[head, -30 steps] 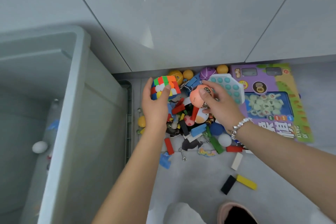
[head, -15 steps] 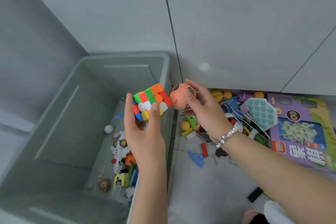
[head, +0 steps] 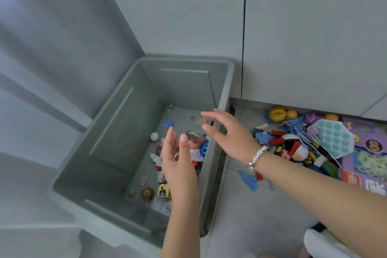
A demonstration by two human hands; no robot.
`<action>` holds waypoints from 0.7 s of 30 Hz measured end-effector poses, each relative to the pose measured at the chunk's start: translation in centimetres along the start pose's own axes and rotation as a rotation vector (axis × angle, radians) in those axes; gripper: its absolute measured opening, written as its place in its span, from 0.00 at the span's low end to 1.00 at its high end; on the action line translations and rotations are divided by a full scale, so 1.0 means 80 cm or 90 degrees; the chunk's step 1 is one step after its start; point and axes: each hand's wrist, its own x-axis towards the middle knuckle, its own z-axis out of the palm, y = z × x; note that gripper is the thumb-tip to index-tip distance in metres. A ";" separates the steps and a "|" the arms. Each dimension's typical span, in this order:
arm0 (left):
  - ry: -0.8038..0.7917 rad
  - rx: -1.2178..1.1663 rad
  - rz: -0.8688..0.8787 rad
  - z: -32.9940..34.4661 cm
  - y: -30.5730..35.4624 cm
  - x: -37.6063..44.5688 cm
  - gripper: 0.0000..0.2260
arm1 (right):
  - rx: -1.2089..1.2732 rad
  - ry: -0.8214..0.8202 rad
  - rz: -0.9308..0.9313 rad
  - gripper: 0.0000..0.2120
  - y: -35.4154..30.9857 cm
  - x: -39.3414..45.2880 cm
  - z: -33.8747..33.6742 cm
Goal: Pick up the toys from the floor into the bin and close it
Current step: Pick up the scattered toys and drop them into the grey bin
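Grey floor [head: 240,216], bin [head: 117,132], blurred ball [head: 193,140] behind left hand [head: 178,165]

Both hands now hang empty over the open grey bin [head: 222,81]: the left hand [head: 178,165] has let go of the colourful cube, the right hand [head: 228,134] has released the orange ball [head: 193,141], caught blurred mid-fall between them.
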 end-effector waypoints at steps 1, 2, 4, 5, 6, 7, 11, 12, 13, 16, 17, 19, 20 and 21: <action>-0.017 0.007 0.003 0.005 -0.001 -0.002 0.16 | 0.027 0.009 0.003 0.17 0.001 -0.005 -0.001; -0.034 0.017 0.010 0.011 -0.002 -0.004 0.16 | 0.057 0.024 0.011 0.16 0.004 -0.009 -0.003; -0.066 0.044 0.038 0.024 -0.004 -0.009 0.15 | 0.098 0.061 0.024 0.14 0.009 -0.019 -0.010; -0.084 0.054 0.054 0.031 -0.005 -0.012 0.15 | 0.108 0.079 0.031 0.14 0.013 -0.024 -0.015; -0.103 0.063 0.066 0.040 -0.008 -0.015 0.14 | 0.115 0.096 0.040 0.14 0.018 -0.031 -0.022; -0.119 0.075 0.077 0.048 -0.009 -0.018 0.13 | 0.121 0.110 0.048 0.14 0.023 -0.036 -0.028; -0.155 0.151 0.161 0.080 -0.023 -0.032 0.13 | 0.117 0.156 0.104 0.15 0.058 -0.054 -0.056; -0.168 0.161 0.177 0.090 -0.030 -0.034 0.13 | 0.113 0.164 0.120 0.15 0.070 -0.058 -0.062; -0.184 0.165 0.177 0.100 -0.037 -0.037 0.13 | 0.115 0.172 0.135 0.15 0.083 -0.062 -0.067; -0.232 0.158 0.121 0.129 -0.068 -0.038 0.13 | 0.117 0.191 0.179 0.15 0.120 -0.072 -0.076; -0.246 0.160 0.104 0.139 -0.081 -0.037 0.12 | 0.116 0.196 0.191 0.15 0.133 -0.074 -0.077; -0.265 0.173 0.061 0.156 -0.109 -0.032 0.12 | 0.111 0.206 0.211 0.15 0.160 -0.078 -0.079; -0.273 0.179 0.035 0.165 -0.124 -0.029 0.12 | 0.104 0.211 0.221 0.14 0.174 -0.079 -0.080; -0.279 0.182 0.008 0.172 -0.139 -0.025 0.13 | 0.097 0.216 0.232 0.14 0.188 -0.079 -0.080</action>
